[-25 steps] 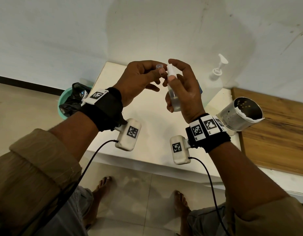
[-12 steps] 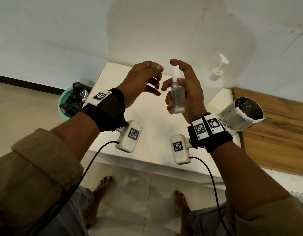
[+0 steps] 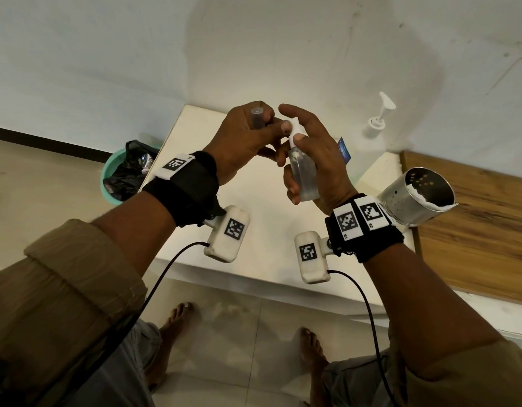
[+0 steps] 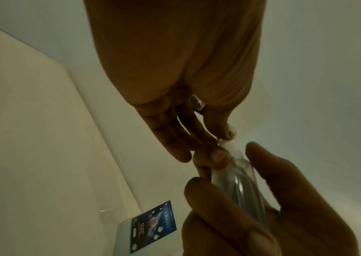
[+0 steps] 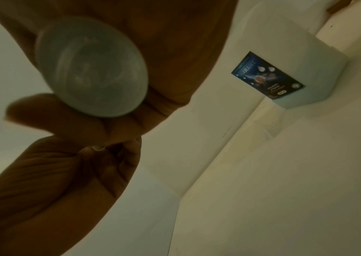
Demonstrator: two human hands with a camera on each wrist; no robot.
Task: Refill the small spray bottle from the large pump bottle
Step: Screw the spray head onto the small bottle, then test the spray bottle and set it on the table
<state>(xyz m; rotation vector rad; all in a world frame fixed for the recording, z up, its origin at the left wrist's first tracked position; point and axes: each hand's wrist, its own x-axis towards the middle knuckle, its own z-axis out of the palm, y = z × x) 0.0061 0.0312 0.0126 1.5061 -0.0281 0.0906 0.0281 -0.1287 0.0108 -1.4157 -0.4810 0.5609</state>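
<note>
White counter | right hand grips spray bottle | left hand pinches its nozzle, cap tucked in | risk: cap drops, bottle tips, spills

bare white table under the hands, pump bottle and metal can along its right side

Small spray bottle: clear, glossy plastic body with a white matt plastic nozzle. Cap: translucent grey plastic, smooth. Large pump bottle: translucent frosted plastic, white plastic pump, glossy blue printed label. Canister, right: brushed metal, perforated. Table: smooth, matt off-white. Board, far right: grained wood. Wrist bands: black cloth.
</note>
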